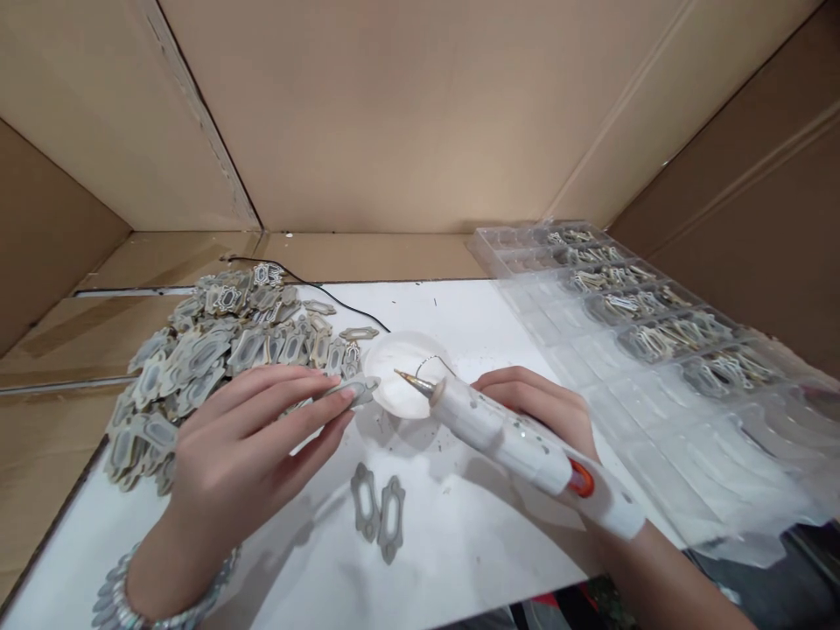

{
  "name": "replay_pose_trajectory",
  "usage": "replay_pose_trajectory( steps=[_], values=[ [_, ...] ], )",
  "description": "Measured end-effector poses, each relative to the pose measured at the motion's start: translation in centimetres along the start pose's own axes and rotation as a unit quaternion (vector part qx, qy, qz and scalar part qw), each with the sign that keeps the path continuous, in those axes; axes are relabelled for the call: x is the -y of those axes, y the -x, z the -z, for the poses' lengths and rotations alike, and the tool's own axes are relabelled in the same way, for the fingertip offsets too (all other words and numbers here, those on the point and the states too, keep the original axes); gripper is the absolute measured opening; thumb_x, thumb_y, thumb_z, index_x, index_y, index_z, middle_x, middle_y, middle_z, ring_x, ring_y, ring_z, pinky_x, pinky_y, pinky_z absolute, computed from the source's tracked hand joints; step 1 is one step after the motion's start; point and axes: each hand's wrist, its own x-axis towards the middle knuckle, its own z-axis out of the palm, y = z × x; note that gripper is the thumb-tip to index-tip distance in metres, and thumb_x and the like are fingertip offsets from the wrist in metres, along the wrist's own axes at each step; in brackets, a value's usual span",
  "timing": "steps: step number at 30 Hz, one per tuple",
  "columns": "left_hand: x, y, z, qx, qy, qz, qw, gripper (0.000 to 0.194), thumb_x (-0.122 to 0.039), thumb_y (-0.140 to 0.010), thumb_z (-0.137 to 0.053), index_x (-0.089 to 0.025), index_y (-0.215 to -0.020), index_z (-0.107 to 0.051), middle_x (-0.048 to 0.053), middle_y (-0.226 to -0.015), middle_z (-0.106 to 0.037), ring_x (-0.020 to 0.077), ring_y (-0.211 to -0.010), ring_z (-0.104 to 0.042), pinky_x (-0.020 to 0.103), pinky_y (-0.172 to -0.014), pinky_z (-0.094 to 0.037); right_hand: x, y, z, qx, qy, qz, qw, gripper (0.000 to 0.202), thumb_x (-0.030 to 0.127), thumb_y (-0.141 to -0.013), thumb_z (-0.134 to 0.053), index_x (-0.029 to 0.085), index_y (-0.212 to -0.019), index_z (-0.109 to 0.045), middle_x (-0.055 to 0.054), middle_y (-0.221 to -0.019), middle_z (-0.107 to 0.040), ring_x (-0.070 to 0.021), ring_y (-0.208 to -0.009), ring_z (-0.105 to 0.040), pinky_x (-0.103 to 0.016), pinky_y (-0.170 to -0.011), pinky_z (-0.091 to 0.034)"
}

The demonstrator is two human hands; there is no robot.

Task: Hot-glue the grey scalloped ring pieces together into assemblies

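Observation:
My left hand (255,429) pinches a small grey frame-shaped plate (358,390) by its end, with its tip over the edge of a round white dish (394,350). My right hand (544,402) is closed around a white pen-shaped tool that looks like a soldering iron (505,437); the thumb is hidden behind it. The pointed brass-coloured tip lies above the dish, a short gap from the plate. A thin wire loop (437,358) curves near the tip. Two more grey frame-shaped plates (379,512) lie side by side on the white board, below the dish.
A large heap of similar plates (197,350) covers the left side. At the right, a clear plastic compartment tray (591,376) holds groups of metal pieces (675,337). A black cord (321,289) runs behind the dish. Cardboard walls (394,114) surround the white board (452,542).

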Motion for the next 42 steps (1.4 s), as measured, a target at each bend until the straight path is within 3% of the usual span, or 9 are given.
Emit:
replay_pose_trajectory(
  steps=[3, 7, 10, 15, 21, 28, 34, 39, 42],
  values=[
    [-0.4, -0.1, -0.1, -0.014, 0.042, 0.048, 0.998, 0.023, -0.014, -0.087, -0.071, -0.029, -0.105, -0.068, -0.002, -0.092, -0.077, 0.0183, -0.085, -0.073, 0.036, -0.085, -0.061, -0.2, -0.2, -0.3, -0.026, -0.04, -0.027, 0.999, 0.006, 0.023, -0.088, -0.061, 0.023, -0.085, -0.066, -0.003, -0.085, -0.074, -0.0179, -0.071, -0.071, -0.027, -0.061, -0.057],
    [-1.0, -0.1, -0.9, -0.015, 0.088, 0.112, 0.99, 0.02, -0.021, -0.089, -0.069, -0.028, -0.108, -0.068, -0.001, -0.094, -0.077, 0.0165, -0.083, -0.073, 0.032, -0.083, -0.061, -0.8, -0.2, -0.8, -0.063, -0.066, -0.119, 0.989, 0.009, 0.03, -0.088, -0.067, 0.025, -0.081, -0.062, -0.001, -0.075, -0.069, -0.0178, -0.06, -0.065, -0.029, -0.051, -0.053],
    [-1.4, 0.0, -1.6, 0.012, 0.116, 0.131, 0.985, 0.017, -0.026, -0.092, -0.067, -0.025, -0.109, -0.07, 0.001, -0.097, -0.077, 0.0161, -0.084, -0.073, 0.029, -0.079, -0.061, -1.4, 0.0, -0.8, -0.072, -0.076, -0.139, 0.985, 0.015, 0.036, -0.088, -0.068, 0.025, -0.08, -0.063, -0.002, -0.072, -0.067, -0.0211, -0.065, -0.067, -0.032, -0.054, -0.057],
    [-1.9, 0.2, -2.2, 0.027, 0.134, 0.123, 0.983, 0.018, -0.02, -0.092, -0.065, -0.022, -0.109, -0.072, 0.002, -0.097, -0.075, 0.013, -0.084, -0.071, 0.022, -0.076, -0.059, -2.1, 0.0, -0.5, -0.084, -0.108, -0.127, 0.983, 0.022, 0.042, -0.09, -0.067, 0.026, -0.075, -0.065, -0.004, -0.072, -0.067, -0.0261, -0.087, -0.07, -0.039, -0.071, -0.062],
    [-2.1, 0.2, -2.3, 0.023, 0.165, 0.111, 0.98, 0.021, -0.014, -0.091, -0.064, -0.024, -0.108, -0.072, 0.002, -0.098, -0.073, 0.0129, -0.081, -0.072, 0.019, -0.063, -0.059, -1.8, 0.1, -0.6, -0.089, -0.124, -0.133, 0.979, 0.022, 0.046, -0.091, -0.066, 0.026, -0.081, -0.068, -0.001, -0.066, -0.067, -0.0243, -0.081, -0.072, -0.036, -0.067, -0.062],
    [-2.2, 0.3, -2.3, 0.003, 0.14, 0.095, 0.986, 0.02, -0.017, -0.091, -0.067, -0.025, -0.109, -0.068, 0.0, -0.097, -0.076, 0.0135, -0.081, -0.074, 0.023, -0.075, -0.061, -2.8, 0.5, -0.4, -0.088, -0.094, -0.121, 0.984, 0.026, 0.047, -0.092, -0.065, 0.027, -0.076, -0.063, -0.002, -0.071, -0.066, -0.0267, -0.09, -0.071, -0.041, -0.077, -0.062],
    [-2.0, 0.1, -1.9, -0.037, 0.056, 0.024, 0.997, 0.021, -0.01, -0.085, -0.072, -0.024, -0.098, -0.064, -0.001, -0.09, -0.078, 0.015, -0.077, -0.075, 0.027, -0.078, -0.063, -1.4, 0.0, -0.2, -0.071, -0.056, -0.12, 0.989, 0.01, 0.032, -0.089, -0.068, 0.025, -0.084, -0.062, -0.001, -0.078, -0.07, -0.0189, -0.066, -0.067, -0.029, -0.054, -0.054],
    [-1.6, 0.3, -1.5, -0.048, -0.017, 0.008, 0.999, 0.025, -0.009, -0.081, -0.076, -0.026, -0.097, -0.065, 0.0, -0.09, -0.077, 0.0171, -0.077, -0.075, 0.032, -0.077, -0.064, -0.2, -0.3, 0.1, -0.035, -0.007, -0.013, 0.999, 0.005, 0.019, -0.085, -0.061, 0.023, -0.086, -0.065, -0.002, -0.086, -0.071, -0.0159, -0.071, -0.069, -0.025, -0.062, -0.054],
    [-1.6, 0.4, -1.2, -0.05, -0.028, 0.009, 0.998, 0.027, -0.009, -0.081, -0.077, -0.026, -0.098, -0.065, 0.0, -0.09, -0.077, 0.0173, -0.077, -0.074, 0.033, -0.077, -0.064, 0.2, -0.3, 0.2, 0.005, 0.006, -0.001, 1.0, 0.01, 0.017, -0.088, -0.057, 0.021, -0.086, -0.066, -0.003, -0.086, -0.071, -0.0161, -0.075, -0.07, -0.026, -0.065, -0.054]
  ],
)
